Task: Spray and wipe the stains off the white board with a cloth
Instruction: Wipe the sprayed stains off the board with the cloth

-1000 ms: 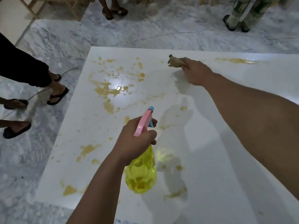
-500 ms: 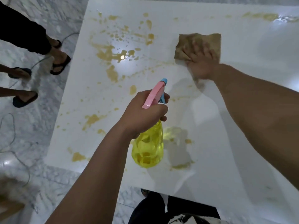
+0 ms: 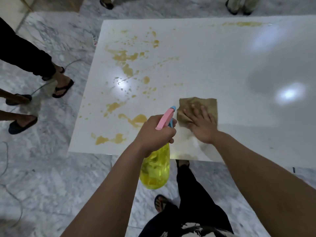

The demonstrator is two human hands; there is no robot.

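A large white board (image 3: 222,65) lies flat on the marble floor, with yellow-brown stains (image 3: 124,56) spread over its left half and a streak along the far edge. My right hand (image 3: 201,124) presses flat on a brown cloth (image 3: 207,104) near the board's front edge. My left hand (image 3: 154,132) grips a yellow spray bottle (image 3: 155,170) by its pink and blue trigger head, held over the front edge just left of the cloth.
Other people's sandalled feet (image 3: 62,88) stand on the floor to the left, and more feet at the far side. A cable (image 3: 10,194) runs over the floor at the left. My own legs and foot (image 3: 161,203) are below the board's front edge.
My right hand has dragged the cloth from the far part of the board back to the front edge. The bottle stays in my left hand. The camera has tipped further down.
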